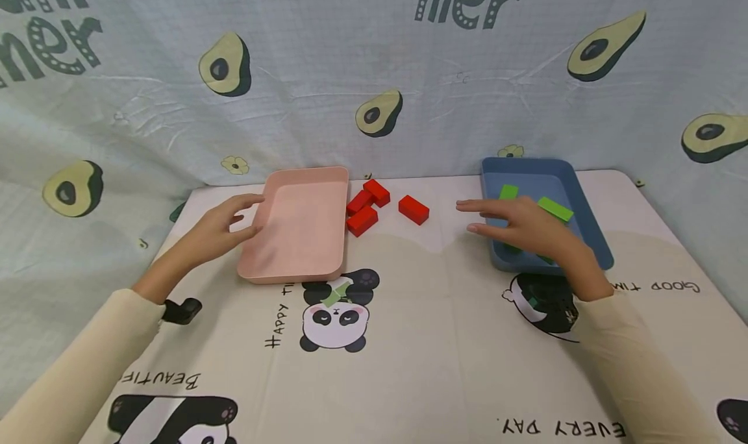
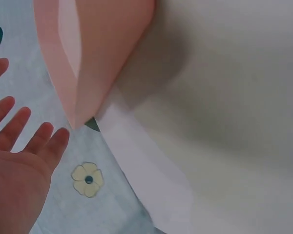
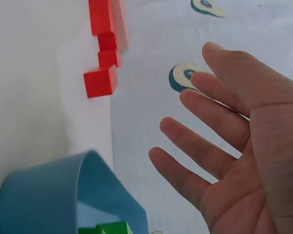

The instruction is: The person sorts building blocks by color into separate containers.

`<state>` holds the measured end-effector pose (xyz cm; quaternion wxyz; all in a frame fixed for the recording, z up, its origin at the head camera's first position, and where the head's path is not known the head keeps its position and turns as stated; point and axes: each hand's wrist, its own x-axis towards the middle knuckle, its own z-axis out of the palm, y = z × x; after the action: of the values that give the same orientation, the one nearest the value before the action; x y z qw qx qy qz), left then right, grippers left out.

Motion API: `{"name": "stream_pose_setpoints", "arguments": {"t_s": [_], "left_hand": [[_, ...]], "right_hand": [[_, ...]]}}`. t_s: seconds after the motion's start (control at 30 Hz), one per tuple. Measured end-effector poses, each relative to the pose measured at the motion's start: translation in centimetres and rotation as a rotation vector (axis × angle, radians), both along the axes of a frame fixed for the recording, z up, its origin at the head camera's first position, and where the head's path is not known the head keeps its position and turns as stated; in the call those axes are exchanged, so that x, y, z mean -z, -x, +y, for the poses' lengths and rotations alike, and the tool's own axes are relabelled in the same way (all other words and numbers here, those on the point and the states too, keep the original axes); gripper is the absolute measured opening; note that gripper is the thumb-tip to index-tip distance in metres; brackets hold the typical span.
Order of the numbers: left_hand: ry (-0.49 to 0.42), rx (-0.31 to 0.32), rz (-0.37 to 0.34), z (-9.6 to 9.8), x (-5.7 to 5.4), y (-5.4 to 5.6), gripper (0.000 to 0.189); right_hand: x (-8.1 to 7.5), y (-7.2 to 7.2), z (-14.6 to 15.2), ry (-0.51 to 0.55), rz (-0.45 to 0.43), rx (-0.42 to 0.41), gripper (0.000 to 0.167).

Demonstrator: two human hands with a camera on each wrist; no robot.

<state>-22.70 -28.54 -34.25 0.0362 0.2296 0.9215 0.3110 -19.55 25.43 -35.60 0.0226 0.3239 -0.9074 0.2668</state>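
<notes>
My left hand (image 1: 221,231) hovers at the left edge of a pink tray (image 1: 304,230), fingers loosely extended and holding nothing. In the left wrist view the same hand (image 2: 24,165) shows spread fingers beside the pink tray (image 2: 107,48). Over the blue tray (image 1: 526,171) hangs my right hand (image 1: 526,222), also holding nothing, its fingers pointing left. Several green blocks (image 1: 555,209) lie in that tray, some partly hidden by the hand. Between the trays sit several red blocks, three grouped against the pink tray's right side (image 1: 362,221) and one red block (image 1: 413,209) apart.
A panda-printed cloth (image 1: 409,366) covers the table. Behind it hangs a pale sheet with avocado prints (image 1: 380,113), close along the table's back edge. Both trays stand near that back edge, with raised walls.
</notes>
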Motion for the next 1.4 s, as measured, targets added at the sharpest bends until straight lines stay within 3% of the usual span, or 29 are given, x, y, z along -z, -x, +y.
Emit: {"name": "stream_pose_setpoints", "arguments": {"t_s": [0.3,0.53,0.7,0.8,0.93,1.23,1.4], "left_hand": [[-0.207,-0.080,-0.310,-2.7,1.6,-0.1,0.068],[-0.424,-0.075,-0.373,-3.5,3.5,0.5,0.073],[-0.504,-0.016,-0.373,-3.9,4.3,1.1,0.076],[-0.533,0.027,-0.367,-4.3,4.9,1.4,0.069],[-0.507,0.054,-0.365,-5.0,5.5,1.5,0.057],[-0.552,0.076,-0.513,-5.8,6.0,1.7,0.053],[-0.496,0.060,-0.547,-5.6,5.6,2.3,0.057]], "right_hand": [[0.9,2.0,-1.8,0.066,-0.158,-0.024,0.060],[1.3,4.0,-3.4,0.063,-0.203,-0.042,0.059],[1.3,5.5,-4.2,0.104,-0.260,-0.068,0.055],[1.3,6.3,-4.5,0.131,-0.318,-0.066,0.056],[1.3,7.4,-4.7,0.127,-0.394,-0.048,0.061],[1.5,9.5,-5.6,0.102,-0.535,-0.071,0.073],[2.0,10.8,-5.7,0.086,-0.588,-0.094,0.077]]}}
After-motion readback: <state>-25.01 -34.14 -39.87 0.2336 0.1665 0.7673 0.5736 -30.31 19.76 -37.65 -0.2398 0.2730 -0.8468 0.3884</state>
